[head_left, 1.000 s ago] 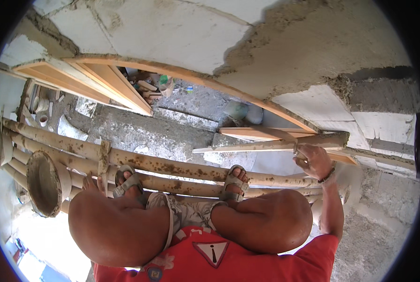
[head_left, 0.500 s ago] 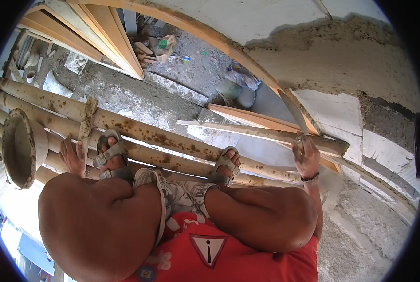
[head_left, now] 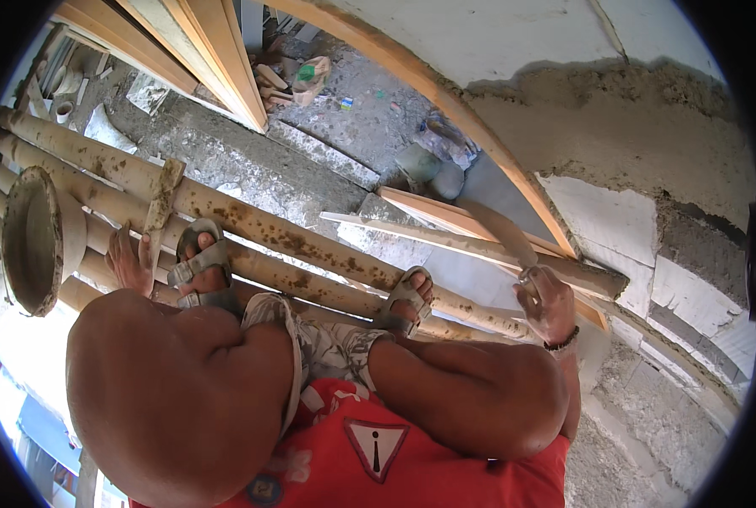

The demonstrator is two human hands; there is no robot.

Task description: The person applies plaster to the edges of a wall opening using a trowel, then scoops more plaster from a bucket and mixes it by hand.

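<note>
My right hand (head_left: 547, 306) grips a trowel by its handle, at the right near the wall. Its thin metal blade (head_left: 505, 230) points up and left, over a long mortar-smeared board (head_left: 445, 239). At the left, my left hand (head_left: 131, 264) lies low on the bamboo poles (head_left: 285, 239) with fingers stretched and apart. One of its digits touches the lower end of a short mortar-crusted wooden strip (head_left: 164, 201). Beside this hand stands a tilted round bucket (head_left: 35, 241) with a grey, crusted inside. My sandalled feet rest on the poles.
A curved wooden edge (head_left: 471, 127) runs beside the block wall (head_left: 615, 220), which is partly coated with mortar. Below the poles lies a rubble-strewn floor (head_left: 217, 165) with bags and wood scraps. Orange-brown timber frames (head_left: 217, 59) stand at the upper left. Gaps show between poles.
The trowel blade has swung left and lies flatter, away from the wall edge, as my right wrist turned. The view has shifted slightly; my left hand keeps its place by the strip.
</note>
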